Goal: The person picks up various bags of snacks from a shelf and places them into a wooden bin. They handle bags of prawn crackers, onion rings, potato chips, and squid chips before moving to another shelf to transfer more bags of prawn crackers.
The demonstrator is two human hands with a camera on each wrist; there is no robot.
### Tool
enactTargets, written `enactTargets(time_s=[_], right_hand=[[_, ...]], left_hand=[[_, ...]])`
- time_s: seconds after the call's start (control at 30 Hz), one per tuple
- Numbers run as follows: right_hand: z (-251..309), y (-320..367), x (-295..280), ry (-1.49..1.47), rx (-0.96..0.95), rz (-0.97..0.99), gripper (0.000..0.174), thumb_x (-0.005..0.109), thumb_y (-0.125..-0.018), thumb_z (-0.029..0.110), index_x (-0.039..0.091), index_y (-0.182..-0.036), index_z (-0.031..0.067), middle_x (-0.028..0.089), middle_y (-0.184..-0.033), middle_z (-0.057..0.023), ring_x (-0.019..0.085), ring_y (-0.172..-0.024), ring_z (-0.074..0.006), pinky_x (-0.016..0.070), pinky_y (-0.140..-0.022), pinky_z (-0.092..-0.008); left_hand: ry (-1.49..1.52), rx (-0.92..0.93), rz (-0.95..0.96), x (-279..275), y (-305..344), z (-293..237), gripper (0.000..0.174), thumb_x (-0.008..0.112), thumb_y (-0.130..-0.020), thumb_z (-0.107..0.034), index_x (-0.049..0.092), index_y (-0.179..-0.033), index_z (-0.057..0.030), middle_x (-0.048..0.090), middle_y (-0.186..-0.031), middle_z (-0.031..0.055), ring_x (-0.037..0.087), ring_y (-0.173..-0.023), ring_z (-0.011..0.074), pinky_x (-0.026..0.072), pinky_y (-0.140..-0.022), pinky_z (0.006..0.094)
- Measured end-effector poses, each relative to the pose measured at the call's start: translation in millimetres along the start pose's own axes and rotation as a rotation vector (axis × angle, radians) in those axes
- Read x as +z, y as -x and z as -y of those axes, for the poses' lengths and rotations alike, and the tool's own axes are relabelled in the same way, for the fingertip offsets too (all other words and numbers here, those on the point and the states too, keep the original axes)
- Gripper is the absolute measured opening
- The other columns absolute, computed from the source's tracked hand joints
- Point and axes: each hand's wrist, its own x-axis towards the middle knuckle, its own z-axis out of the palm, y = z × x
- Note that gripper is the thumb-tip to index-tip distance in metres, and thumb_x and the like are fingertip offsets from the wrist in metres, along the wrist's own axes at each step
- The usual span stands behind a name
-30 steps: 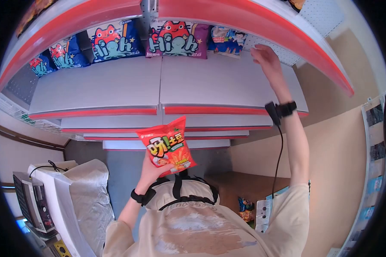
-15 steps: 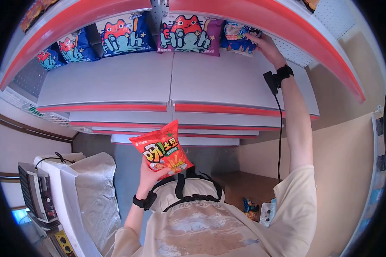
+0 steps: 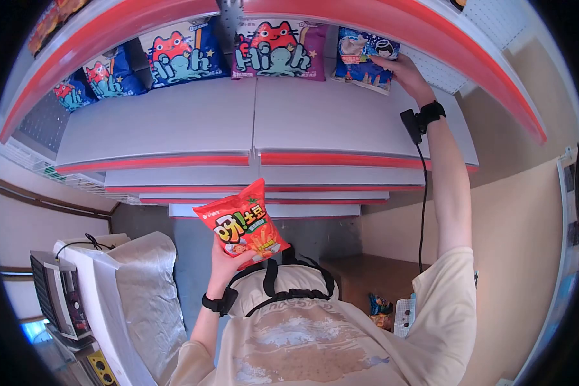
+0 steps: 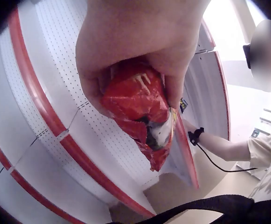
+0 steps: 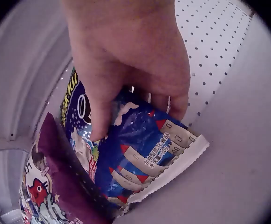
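Observation:
A red snack bag [image 3: 248, 225] is gripped in my left hand [image 3: 224, 262], upright in front of the torso. The left wrist view shows the same red bag [image 4: 140, 100] between thumb and fingers of the left hand [image 4: 140, 42]. At the right end of the shelf, my right hand [image 3: 410, 76] pinches a small dark-blue bag [image 3: 365, 64] at its right side. In the right wrist view, the thumb lies on the front of the blue bag [image 5: 130, 144] and the fingers of the right hand [image 5: 126, 65] curl behind it. A purple bag [image 5: 61, 172] stands beside it.
On the shelf [image 3: 315, 122], a purple-and-white bag [image 3: 280, 51] and several blue-and-white bags [image 3: 183, 55] stand in a row. A red-edged shelf [image 3: 367, 13] overhangs them, with more shelves below. A silver-covered table [image 3: 145, 283] is at lower left.
My right hand has reached the small blue bag and taken hold of it; the bag has shifted slightly forward and tilted. The left hand keeps holding the red bag.

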Motion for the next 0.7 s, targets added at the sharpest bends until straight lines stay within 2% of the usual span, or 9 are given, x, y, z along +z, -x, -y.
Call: enactTargets(time_s=[0.2,0.27,0.4,0.47,0.6,0.7], right_hand=[[2,37,-26,-0.029,0.032,-0.033,0.063,0.077,-0.074,0.03,0.051,-0.12,-0.0042,0.06,-0.114,-0.0118,0.059,-0.101,-0.0186,0.0463,-0.091,-0.0308],[2,55,-33,-0.115,0.109,-0.106,0.061,0.077,-0.074,0.027,0.05,-0.119,-0.0035,0.06,-0.113,-0.0114,0.06,-0.099,-0.0179,0.0471,-0.089,-0.0304],[8,101,-36,-0.152,0.074,-0.197,0.06,0.077,-0.074,0.026,0.049,-0.118,-0.0044,0.06,-0.111,-0.0123,0.061,-0.098,-0.0177,0.0482,-0.088,-0.0301],[6,121,-39,-0.203,0.171,-0.259,0.061,0.077,-0.074,0.027,0.048,-0.118,-0.0054,0.06,-0.11,-0.0131,0.062,-0.097,-0.0175,0.0497,-0.086,-0.0299],[18,173,-31,-0.229,0.215,-0.325,0.063,0.077,-0.075,0.028,0.047,-0.118,-0.0063,0.061,-0.109,-0.0137,0.062,-0.095,-0.0174,0.0511,-0.083,-0.0309],[26,215,-16,-0.219,0.296,-0.454,0.063,0.076,-0.076,0.028,0.045,-0.118,-0.0072,0.061,-0.108,-0.0139,0.063,-0.092,-0.0177,0.052,-0.081,-0.0316]], left_hand=[[0.016,-0.017,0.077,-1,-6,-1,0.071,0.082,-0.064,-0.004,0.039,-0.121,-0.0026,0.057,-0.113,0.008,0.058,-0.102,0.0158,0.0487,-0.087,0.0311],[-0.015,-0.009,0.102,-3,-8,-1,0.071,0.082,-0.064,-0.005,0.04,-0.121,-0.0026,0.057,-0.113,0.008,0.058,-0.102,0.0155,0.0487,-0.087,0.0308],[-0.04,0.015,0.165,-5,-13,3,0.072,0.082,-0.064,-0.007,0.04,-0.121,-0.0021,0.057,-0.113,0.0079,0.058,-0.101,0.0151,0.0484,-0.086,0.0303],[-0.036,0.003,0.201,-7,-15,3,0.072,0.082,-0.064,-0.007,0.04,-0.121,-0.0019,0.057,-0.113,0.0079,0.058,-0.101,0.015,0.0484,-0.086,0.0303],[-0.038,-0.008,0.28,-10,-16,5,0.071,0.082,-0.064,-0.007,0.041,-0.121,-0.0014,0.058,-0.113,0.0081,0.058,-0.101,0.015,0.0484,-0.086,0.0303],[-0.054,-0.038,0.327,-11,-15,9,0.07,0.082,-0.064,-0.007,0.042,-0.121,-0.0012,0.058,-0.113,0.0081,0.058,-0.101,0.0154,0.0484,-0.086,0.0305]])
